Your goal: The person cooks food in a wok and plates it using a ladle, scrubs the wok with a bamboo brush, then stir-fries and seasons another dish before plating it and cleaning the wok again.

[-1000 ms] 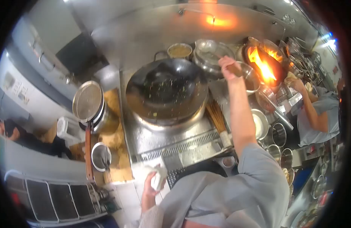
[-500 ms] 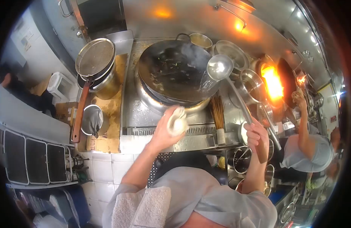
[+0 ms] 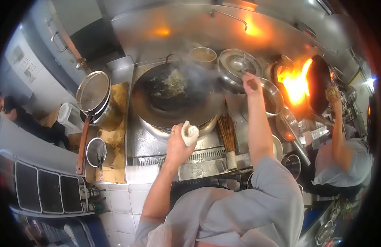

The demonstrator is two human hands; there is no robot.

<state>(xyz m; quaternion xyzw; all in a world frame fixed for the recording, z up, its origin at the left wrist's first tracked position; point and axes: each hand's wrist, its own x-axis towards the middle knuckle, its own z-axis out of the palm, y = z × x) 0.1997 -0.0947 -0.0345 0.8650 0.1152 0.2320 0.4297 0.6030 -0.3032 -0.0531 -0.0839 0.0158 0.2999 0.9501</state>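
My left hand is closed round a folded white cloth at the near rim of the large black wok. A pale, bubbling patch lies in the wok, with smoke or steam to its right. My right hand reaches forward over a metal pot at the back of the stove. Its fingers are closed on the ladle; most of the handle is hidden, and the ladle's bowl appears to sit inside the pot.
A bamboo brush stands at the stove's front. Left are a strainer with a wooden handle and a metal cup. Another metal pot stands right. Beyond, a co-worker's hand tilts a wok beside high flames.
My right hand has swung the ladle from over the wok forward to the back pot. A bubbling patch now shows in the wok. The co-worker's flames have grown; my view has shifted.
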